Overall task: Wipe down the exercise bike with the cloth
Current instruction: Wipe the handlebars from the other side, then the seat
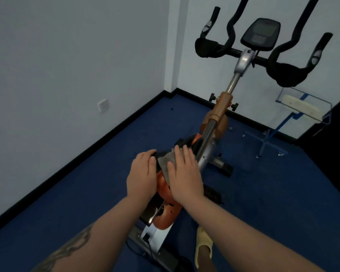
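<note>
Wiping the saddle of the exercise bike (216, 122) with a grey cloth (166, 160).

The right hand (185, 173) lies flat, fingers straight, pressing the cloth onto the black saddle (159, 160) at the rear end of the bike, while the left hand (141, 173) curls its fingers round the saddle's left edge to steady it. To do this well, I judge, keep the palm spread so the cloth stays flat, work from the saddle's nose back to its rear edge in overlapping strokes, and hold the left grip firm so the seat does not swivel. The handlebars (241, 52) and console (260, 34) stand well apart at the front end.
</note>
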The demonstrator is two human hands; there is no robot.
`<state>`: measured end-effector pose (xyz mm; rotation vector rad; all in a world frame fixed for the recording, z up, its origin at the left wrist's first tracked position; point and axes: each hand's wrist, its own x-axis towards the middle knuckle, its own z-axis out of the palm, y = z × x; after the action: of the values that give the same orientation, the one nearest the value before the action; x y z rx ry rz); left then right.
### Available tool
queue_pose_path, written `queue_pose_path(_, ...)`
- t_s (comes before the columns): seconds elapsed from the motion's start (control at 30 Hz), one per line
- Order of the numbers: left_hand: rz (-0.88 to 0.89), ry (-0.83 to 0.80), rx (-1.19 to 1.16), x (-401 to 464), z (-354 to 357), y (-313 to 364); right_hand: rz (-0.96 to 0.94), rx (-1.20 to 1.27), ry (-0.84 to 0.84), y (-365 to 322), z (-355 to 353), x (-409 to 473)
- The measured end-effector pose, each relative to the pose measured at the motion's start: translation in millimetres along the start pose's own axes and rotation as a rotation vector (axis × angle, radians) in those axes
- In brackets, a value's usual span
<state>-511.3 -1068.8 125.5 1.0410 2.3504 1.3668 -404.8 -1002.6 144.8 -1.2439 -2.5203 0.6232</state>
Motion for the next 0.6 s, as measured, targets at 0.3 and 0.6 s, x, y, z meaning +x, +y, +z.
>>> queue_pose_path(0.3,0.022,-0.011,0.027,2.7,-0.4,-1.9,0.246,0.122,0.008,-4.5,-2.9,23.4)
queue_pose_path(0.6,0.02,-0.007,0.032,2.8,-0.4,0.1,0.172,0.155,0.082,-0.1,3.4,-17.3)
